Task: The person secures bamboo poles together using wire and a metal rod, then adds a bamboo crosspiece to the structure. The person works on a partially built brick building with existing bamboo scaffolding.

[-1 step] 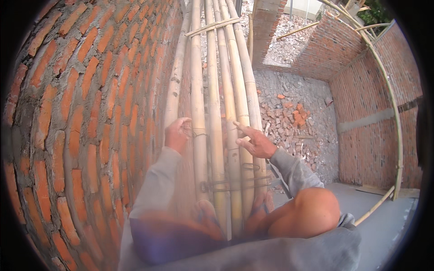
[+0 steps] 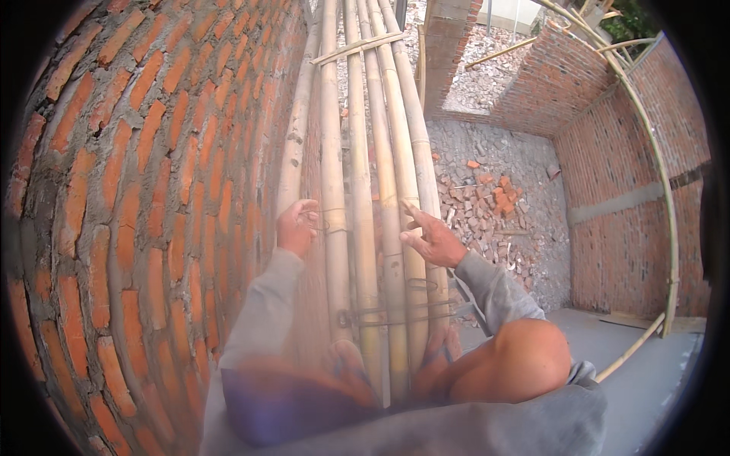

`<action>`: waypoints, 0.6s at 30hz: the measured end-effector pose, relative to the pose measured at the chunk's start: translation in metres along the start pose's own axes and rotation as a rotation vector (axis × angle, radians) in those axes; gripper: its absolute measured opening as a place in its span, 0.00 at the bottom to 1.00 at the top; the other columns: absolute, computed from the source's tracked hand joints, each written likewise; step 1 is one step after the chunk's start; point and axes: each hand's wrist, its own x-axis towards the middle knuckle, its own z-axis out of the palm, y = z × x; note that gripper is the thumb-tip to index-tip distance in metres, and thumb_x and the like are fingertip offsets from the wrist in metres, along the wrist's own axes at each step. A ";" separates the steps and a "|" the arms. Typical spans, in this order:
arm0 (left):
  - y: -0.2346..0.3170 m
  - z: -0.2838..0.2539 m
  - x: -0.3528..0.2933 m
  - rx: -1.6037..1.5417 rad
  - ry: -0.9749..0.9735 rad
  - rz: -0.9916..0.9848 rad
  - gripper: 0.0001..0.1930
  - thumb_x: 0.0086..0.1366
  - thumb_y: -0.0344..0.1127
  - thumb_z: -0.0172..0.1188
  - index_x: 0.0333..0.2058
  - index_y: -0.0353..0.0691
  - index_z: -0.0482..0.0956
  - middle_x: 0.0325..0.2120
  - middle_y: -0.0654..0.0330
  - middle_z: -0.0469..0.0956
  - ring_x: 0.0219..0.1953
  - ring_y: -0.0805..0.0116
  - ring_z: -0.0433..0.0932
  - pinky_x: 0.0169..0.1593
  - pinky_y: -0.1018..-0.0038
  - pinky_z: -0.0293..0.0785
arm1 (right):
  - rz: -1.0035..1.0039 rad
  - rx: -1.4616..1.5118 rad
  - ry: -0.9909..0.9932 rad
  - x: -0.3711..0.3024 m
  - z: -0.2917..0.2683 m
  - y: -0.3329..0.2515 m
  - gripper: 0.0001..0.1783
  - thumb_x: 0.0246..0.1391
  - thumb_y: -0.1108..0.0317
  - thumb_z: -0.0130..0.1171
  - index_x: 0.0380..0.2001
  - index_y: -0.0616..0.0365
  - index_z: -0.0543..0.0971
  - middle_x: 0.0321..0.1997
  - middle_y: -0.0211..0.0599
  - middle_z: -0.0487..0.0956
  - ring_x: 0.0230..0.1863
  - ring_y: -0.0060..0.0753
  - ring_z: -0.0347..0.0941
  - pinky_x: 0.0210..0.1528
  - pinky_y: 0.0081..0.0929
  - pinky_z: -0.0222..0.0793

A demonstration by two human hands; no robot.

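Several pale bamboo poles (image 2: 365,251) run lengthwise away from me, side by side with gaps between them. My left hand (image 2: 296,226) hovers beside the left poles, fingers loosely bent and apart, with nothing in it. Over the right poles, my right hand (image 2: 433,239) is open with thumb and fingers spread, also holding nothing. Whether either hand touches the bamboo, I cannot tell. A thin crosspiece (image 2: 357,47) lies over the far part of the poles. Metal bars (image 2: 403,311) cross them near my feet (image 2: 350,357).
A rough brick wall (image 2: 152,205) rises close on my left. Down to the right, broken bricks (image 2: 498,199) lie on a rubble floor between brick walls (image 2: 631,190). A curved bamboo pole (image 2: 660,167) stands at the far right, above a grey slab (image 2: 616,357).
My right hand's fingers have drawn back slightly to the right and lifted a little. The left hand's fingers have spread slightly. The poles stay in place.
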 end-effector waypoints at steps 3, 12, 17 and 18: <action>-0.006 0.013 0.025 -0.413 -0.081 -0.325 0.19 0.71 0.25 0.50 0.54 0.33 0.85 0.40 0.57 0.84 0.30 0.76 0.79 0.34 0.74 0.79 | 0.130 0.038 0.102 0.011 -0.009 0.035 0.38 0.72 0.57 0.64 0.77 0.63 0.65 0.63 0.58 0.82 0.57 0.48 0.84 0.62 0.44 0.77; -0.040 0.080 0.155 0.429 -0.120 0.325 0.17 0.72 0.34 0.55 0.49 0.52 0.93 0.62 0.59 0.82 0.71 0.53 0.70 0.75 0.47 0.59 | 0.441 0.008 0.389 0.037 -0.049 0.095 0.26 0.68 0.66 0.63 0.65 0.66 0.78 0.56 0.56 0.85 0.55 0.49 0.85 0.60 0.42 0.78; -0.021 0.098 0.222 0.701 -0.154 0.288 0.19 0.74 0.37 0.59 0.56 0.68 0.90 0.76 0.68 0.69 0.83 0.57 0.53 0.84 0.39 0.40 | 0.241 -0.297 0.439 0.108 -0.090 0.091 0.23 0.66 0.69 0.63 0.62 0.64 0.79 0.53 0.52 0.85 0.52 0.52 0.83 0.57 0.44 0.78; -0.020 0.100 0.229 0.703 -0.136 0.286 0.20 0.74 0.37 0.59 0.59 0.70 0.87 0.77 0.68 0.67 0.83 0.57 0.52 0.84 0.38 0.39 | 0.151 -0.361 0.444 0.127 -0.095 0.090 0.22 0.66 0.70 0.63 0.62 0.65 0.79 0.51 0.50 0.84 0.48 0.48 0.83 0.54 0.42 0.79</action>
